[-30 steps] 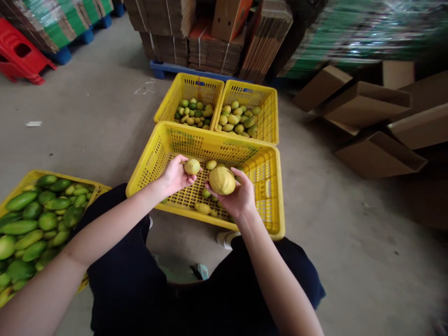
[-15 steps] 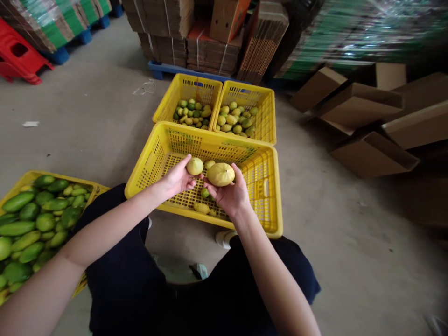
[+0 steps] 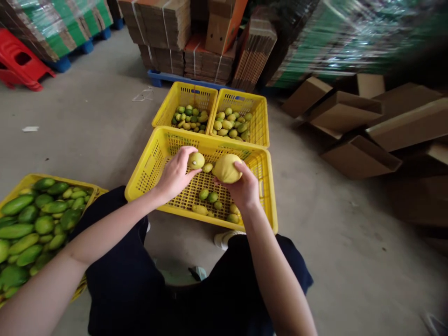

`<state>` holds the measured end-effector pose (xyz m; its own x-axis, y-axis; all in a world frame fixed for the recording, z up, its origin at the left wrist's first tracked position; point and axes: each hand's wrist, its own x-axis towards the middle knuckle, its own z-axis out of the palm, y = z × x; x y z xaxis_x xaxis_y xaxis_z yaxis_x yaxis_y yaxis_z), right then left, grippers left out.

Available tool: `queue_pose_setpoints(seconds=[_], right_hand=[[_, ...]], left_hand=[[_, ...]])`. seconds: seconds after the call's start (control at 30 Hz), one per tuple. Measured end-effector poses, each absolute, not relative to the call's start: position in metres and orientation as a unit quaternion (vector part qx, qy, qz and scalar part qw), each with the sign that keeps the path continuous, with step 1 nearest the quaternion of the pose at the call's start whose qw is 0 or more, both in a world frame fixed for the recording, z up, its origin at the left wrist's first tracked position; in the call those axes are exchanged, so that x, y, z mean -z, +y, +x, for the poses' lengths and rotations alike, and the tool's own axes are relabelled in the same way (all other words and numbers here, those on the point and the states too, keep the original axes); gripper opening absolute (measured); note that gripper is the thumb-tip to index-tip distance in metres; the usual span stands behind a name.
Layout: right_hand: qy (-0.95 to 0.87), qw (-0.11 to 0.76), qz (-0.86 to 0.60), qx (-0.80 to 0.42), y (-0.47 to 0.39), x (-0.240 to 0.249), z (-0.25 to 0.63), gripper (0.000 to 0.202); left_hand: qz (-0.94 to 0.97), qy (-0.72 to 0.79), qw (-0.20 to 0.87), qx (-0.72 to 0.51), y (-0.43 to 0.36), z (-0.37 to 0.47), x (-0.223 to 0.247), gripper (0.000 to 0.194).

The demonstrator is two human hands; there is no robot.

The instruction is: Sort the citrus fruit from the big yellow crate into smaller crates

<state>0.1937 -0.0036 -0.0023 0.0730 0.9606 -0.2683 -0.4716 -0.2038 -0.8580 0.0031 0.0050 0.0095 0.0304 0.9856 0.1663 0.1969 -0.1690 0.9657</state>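
Observation:
My left hand (image 3: 177, 173) grips a small yellow lemon (image 3: 196, 161) between thumb and fingers, its pale stem end facing me. To its right, my right hand (image 3: 247, 185) is closed around a larger, slightly ridged yellow lemon (image 3: 226, 169); some fingers are hidden beneath it. Both fruits are held above a big yellow perforated crate (image 3: 140, 172), a short gap between them. On that crate's floor lie several loose fruits, among them a green one (image 3: 212, 197) and a long yellow one (image 3: 199, 210).
Beyond stand two yellow crates, left (image 3: 164, 105) and right (image 3: 261, 119), holding yellow and green fruit. A crate heaped with green fruit (image 3: 44, 224) is beside my left leg. Cardboard boxes (image 3: 360, 156) lie right, a red stool (image 3: 23, 60) far left, bundled cardboard (image 3: 163, 28) behind.
My hands have moved apart and turned the lemons over. My left hand now grips from above. More fruit shows on the crate floor, and the view has shifted slightly.

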Motion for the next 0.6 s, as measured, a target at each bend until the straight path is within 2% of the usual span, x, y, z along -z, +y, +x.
queue_pose_setpoints(seconds=[0.07, 0.13, 0.27, 0.6], right_hand=[[-0.398, 0.595, -0.495, -0.493, -0.009, 0.005, 0.191, 0.042], [-0.537, 0.579, -0.512, -0.338, -0.014, 0.010, 0.188, 0.057], [-0.690, 0.518, -0.491, -0.116, -0.018, 0.019, 0.184, 0.053], [-0.724, 0.516, -0.457, -0.015, -0.016, 0.024, 0.183, 0.060]], left_hand=[[0.645, 0.478, 0.369, -0.468, 0.001, 0.002, -0.013, 0.039], [0.669, 0.468, 0.347, -0.462, -0.002, 0.001, -0.016, 0.035], [0.691, 0.473, 0.325, -0.439, -0.004, -0.002, -0.016, 0.034], [0.739, 0.461, 0.276, -0.407, -0.001, -0.008, -0.011, 0.028]])
